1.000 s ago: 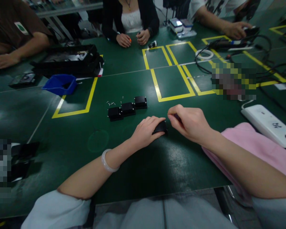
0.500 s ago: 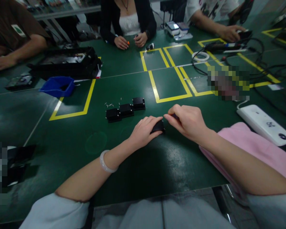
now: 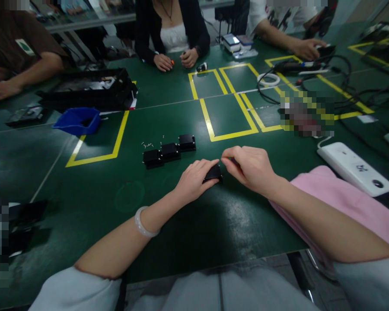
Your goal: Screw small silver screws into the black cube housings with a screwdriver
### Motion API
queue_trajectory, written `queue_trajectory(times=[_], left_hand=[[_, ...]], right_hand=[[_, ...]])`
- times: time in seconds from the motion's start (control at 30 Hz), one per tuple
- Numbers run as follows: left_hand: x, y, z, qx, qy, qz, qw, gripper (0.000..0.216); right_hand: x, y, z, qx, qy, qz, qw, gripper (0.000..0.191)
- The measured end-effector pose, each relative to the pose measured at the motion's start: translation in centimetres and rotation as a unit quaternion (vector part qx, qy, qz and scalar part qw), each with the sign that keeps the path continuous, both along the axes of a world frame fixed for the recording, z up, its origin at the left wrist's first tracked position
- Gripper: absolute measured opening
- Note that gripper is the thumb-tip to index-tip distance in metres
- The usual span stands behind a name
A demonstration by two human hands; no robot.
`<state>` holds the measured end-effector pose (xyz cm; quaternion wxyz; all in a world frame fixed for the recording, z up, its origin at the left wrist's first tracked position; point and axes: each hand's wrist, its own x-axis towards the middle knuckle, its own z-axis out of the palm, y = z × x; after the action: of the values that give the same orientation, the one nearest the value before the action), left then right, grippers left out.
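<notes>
My left hand [image 3: 194, 179] is closed around a small black box [image 3: 213, 172] on the green table, thumb along the near side and fingers over the far side. Small shiny screw heads show at the box's right corners. My right hand [image 3: 251, 166] is closed in a pinch just right of the box's far corner. A bit of something dark shows inside its fingers, too hidden to name. Three similar black boxes [image 3: 170, 150] stand in a slanting row beyond my left hand. Several small loose screws [image 3: 147, 145] lie behind that row.
A blue bin [image 3: 78, 121] and a large black housing [image 3: 87, 88] are at the left. To the right are a white power strip [image 3: 356, 168], a pink cloth [image 3: 324, 185] and black cables [image 3: 343, 73]. Yellow tape [image 3: 235, 136] marks the table. Other people sit across it.
My right hand has turned slightly, its fingertips dropping a little closer to the box. My left hand keeps its hold on the box. The whole view has shifted slightly.
</notes>
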<state>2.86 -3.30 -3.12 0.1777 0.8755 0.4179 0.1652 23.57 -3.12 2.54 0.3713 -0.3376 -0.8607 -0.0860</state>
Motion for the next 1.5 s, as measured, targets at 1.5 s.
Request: queue_trajectory(times=[1.5], left_hand=[[0.04,-0.08,-0.18,0.002,-0.002,0.004,1.0,0.047]], right_hand=[[0.06,-0.21,0.36,-0.028,-0.04,-0.026,0.998,0.028]])
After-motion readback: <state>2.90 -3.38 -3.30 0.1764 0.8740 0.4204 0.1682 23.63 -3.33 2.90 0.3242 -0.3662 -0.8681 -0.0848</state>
